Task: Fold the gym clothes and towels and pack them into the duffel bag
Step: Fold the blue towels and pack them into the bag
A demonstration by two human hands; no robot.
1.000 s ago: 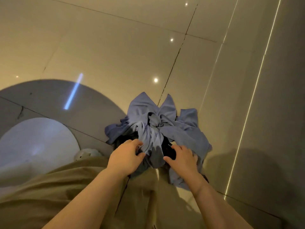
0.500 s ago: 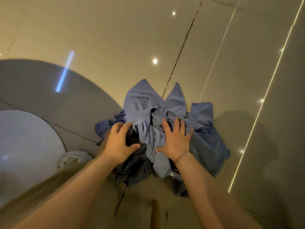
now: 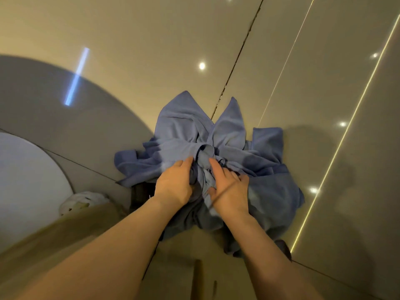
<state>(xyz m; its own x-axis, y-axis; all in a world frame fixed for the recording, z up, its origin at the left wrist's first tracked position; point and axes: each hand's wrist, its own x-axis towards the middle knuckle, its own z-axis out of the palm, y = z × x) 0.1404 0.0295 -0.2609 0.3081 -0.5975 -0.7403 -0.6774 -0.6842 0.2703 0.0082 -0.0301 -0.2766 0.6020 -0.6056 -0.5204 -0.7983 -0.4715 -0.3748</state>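
Both hands sit on the crumpled blue cloth bundle (image 3: 207, 161) lying on the glossy tiled floor (image 3: 151, 50): left hand (image 3: 175, 185) pinching soft folds, right hand (image 3: 229, 191) gripping its knotted middle.

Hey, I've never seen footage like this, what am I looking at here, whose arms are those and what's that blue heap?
There is no machine here. The picture comes from a camera worn on a person's head, looking down at their own two bare arms. On the glossy tiled floor lies a crumpled heap of blue cloth, with something darker under it. Whether that is the bag cannot be told. The left hand and the right hand both rest on the middle of the heap, fingers curled into its bunched folds. Nothing is lifted or folded yet. The pale shape at lower left is too blurred to name.
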